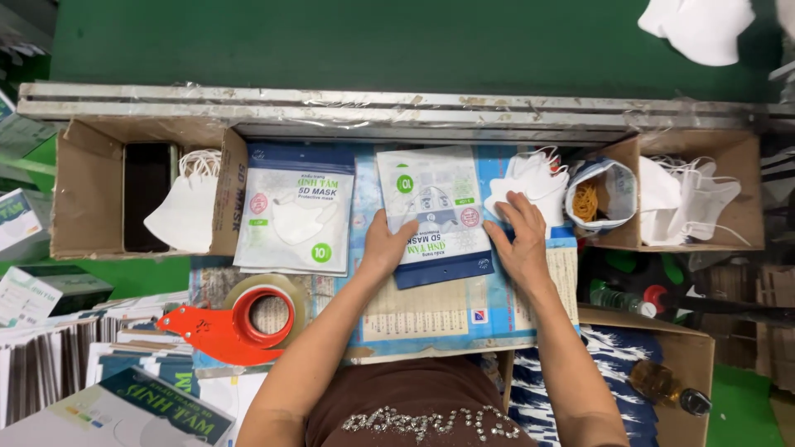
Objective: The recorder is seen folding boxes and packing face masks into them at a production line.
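A white and blue mask packet lies on the paper-covered work surface, turned upside down towards me. My left hand rests on its left edge. My right hand presses its right edge, fingers spread, beside a small stack of white masks. Neither hand lifts the packet. A second pile of the same packets lies to the left.
A cardboard box at left holds white masks and a dark phone. An orange tape dispenser sits at lower left. A cup of rubber bands, another box of masks, bottles and flat cartons surround the bench.
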